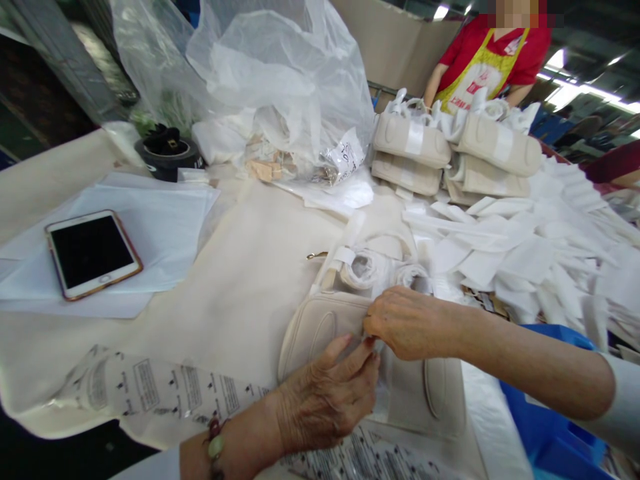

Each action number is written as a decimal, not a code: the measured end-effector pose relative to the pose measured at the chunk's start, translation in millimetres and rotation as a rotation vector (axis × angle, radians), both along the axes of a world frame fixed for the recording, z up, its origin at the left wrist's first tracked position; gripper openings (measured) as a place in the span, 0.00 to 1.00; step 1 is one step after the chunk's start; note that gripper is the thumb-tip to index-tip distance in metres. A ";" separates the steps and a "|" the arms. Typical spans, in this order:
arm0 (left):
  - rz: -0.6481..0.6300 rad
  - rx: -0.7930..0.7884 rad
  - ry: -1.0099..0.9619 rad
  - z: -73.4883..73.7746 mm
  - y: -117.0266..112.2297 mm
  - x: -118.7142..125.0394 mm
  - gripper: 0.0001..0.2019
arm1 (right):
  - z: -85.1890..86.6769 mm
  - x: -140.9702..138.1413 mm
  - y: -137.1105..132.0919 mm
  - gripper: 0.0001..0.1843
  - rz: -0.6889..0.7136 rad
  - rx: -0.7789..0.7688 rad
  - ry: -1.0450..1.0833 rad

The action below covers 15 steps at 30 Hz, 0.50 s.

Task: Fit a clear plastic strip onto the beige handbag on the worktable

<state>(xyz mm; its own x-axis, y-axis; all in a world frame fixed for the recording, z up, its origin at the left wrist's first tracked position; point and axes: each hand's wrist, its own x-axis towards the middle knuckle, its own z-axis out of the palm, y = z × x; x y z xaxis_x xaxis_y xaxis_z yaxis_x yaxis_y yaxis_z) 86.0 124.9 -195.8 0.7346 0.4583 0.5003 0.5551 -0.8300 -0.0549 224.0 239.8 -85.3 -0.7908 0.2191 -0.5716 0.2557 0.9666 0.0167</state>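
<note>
Both hands, left (pixel 325 393) and right (pixel 407 323), pinch shut on a wrap strip (pixel 380 383) between them, across the cream handbag (pixel 320 327) lying beneath.

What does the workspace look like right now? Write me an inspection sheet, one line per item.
Surface: table under cream cloth.
Job's things: cream handbag, handles paper-wrapped; printed plastic bag beneath.
Clutter: smartphone on white sheets, black tape roll, clear plastic sack, stacked wrapped handbags, white paper strips, blue bin.
Hands: left hand and right hand pinch at the bag's front.
Cables: nothing seen.
Surroundings: a person in a yellow apron.
</note>
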 end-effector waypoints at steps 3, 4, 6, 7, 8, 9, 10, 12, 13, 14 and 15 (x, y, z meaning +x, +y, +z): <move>-0.020 -0.036 0.001 -1.4 0.7 0.5 0.12 | 1.8 -1.9 0.3 0.11 -0.014 -0.009 -0.021; -0.027 -0.044 0.006 -1.3 1.4 0.6 0.12 | 2.6 -2.5 1.1 0.10 -0.042 -0.007 -0.037; -0.044 -0.051 0.022 -0.5 3.1 0.9 0.11 | 5.0 -3.8 4.7 0.10 -0.142 -0.018 -0.073; -0.054 -0.051 0.028 0.2 3.9 1.0 0.11 | 6.8 -4.2 7.3 0.10 -0.203 -0.025 -0.084; -0.064 -0.052 0.033 0.8 4.6 1.1 0.11 | 8.9 -4.5 10.4 0.10 -0.269 -0.016 -0.092; -0.074 -0.054 0.035 1.5 5.0 1.1 0.10 | 11.6 -4.5 13.8 0.10 -0.332 0.014 -0.091; -0.079 -0.060 0.036 2.0 5.3 1.1 0.10 | 14.7 -4.1 17.2 0.10 -0.377 0.055 -0.084; -0.078 -0.072 0.030 2.4 5.1 1.2 0.09 | 22.0 -2.2 23.3 0.10 -0.414 0.132 -0.058; -0.070 -0.079 0.027 2.3 4.8 1.3 0.09 | 25.7 -0.6 25.4 0.10 -0.415 0.147 -0.045; -0.062 -0.083 0.023 2.0 4.5 1.4 0.09 | 29.1 1.6 26.9 0.10 -0.411 0.137 -0.024; -0.053 -0.084 0.020 1.6 4.2 1.6 0.09 | 31.8 4.3 27.5 0.10 -0.410 0.102 0.009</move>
<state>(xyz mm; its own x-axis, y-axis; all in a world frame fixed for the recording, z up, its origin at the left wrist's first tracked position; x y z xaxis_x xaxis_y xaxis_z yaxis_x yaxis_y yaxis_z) 87.6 129.1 -194.1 0.7687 0.4581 0.4464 0.5095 -0.8605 0.0058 228.3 267.3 -53.5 -0.6311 0.5720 -0.5239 0.6196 0.7781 0.1032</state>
